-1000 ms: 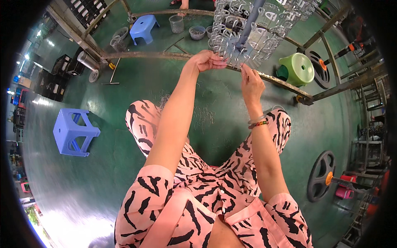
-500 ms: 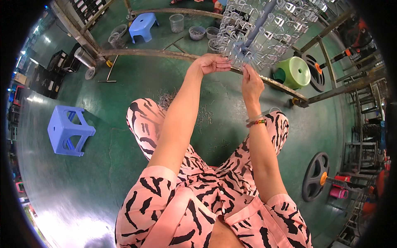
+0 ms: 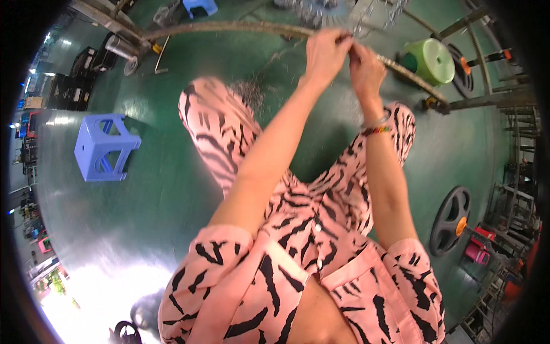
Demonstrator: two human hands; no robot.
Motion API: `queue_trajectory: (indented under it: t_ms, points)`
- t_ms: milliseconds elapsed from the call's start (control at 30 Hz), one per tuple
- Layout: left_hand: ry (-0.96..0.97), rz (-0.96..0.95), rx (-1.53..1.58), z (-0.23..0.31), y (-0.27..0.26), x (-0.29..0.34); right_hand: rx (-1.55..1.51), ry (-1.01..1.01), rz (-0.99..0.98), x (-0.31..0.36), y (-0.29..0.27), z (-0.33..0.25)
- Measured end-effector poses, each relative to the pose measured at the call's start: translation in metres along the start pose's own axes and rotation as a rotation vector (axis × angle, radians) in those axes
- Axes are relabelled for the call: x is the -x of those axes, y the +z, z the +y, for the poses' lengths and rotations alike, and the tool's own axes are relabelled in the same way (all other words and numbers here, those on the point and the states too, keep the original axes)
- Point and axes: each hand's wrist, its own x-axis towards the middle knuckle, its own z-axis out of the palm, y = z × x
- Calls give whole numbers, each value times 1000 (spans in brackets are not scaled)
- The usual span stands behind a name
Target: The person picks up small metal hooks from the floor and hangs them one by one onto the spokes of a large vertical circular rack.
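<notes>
Both my hands are raised side by side in front of the rusty metal frame bar (image 3: 229, 26). My left hand (image 3: 325, 57) is closed, its fingers curled toward my other hand. Close beside it, my right hand (image 3: 366, 70) is closed too, with thumb and fingers pressed together. Whatever they grip, if anything, is hidden or too small to name. Just beyond them, at the top edge, hang blurred bent metal wire pieces (image 3: 389, 12), mostly cut off by the picture's edge.
Small metal pieces (image 3: 247, 94) lie heaped on the green floor by my left knee. A blue stool (image 3: 106, 146) stands at left, a green stool (image 3: 431, 62) beyond the bar at right. A black wheel (image 3: 451, 221) stands at right.
My view has tilted, so the hanging wire pieces have mostly left the top edge. My left hand, earlier with fingers stretched out at those pieces, has closed and come nearer my right hand.
</notes>
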Motion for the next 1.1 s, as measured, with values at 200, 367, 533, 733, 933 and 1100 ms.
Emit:
queue_trajectory:
  t_ms: [200,367,533,733,933,1100]
  points:
    - [-119,-138,-152,8,-15,-7,-227,467,-153,-20,-39,-18]
    - [9,-89,-107,13,1,2,-486,183,24,-44,-55,-13]
    - [142,-44,-115,13,7,11,-291,238,-23,-45,-49,-12]
    - [10,129,198,32,21,28,-454,235,-19,-42,-60,5]
    - [-384,-683,-282,-45,22,158,-454,339,-91,-41,-70,-3]
    - [-637,-1160,-438,-83,45,235,-375,494,-223,-12,-100,32]
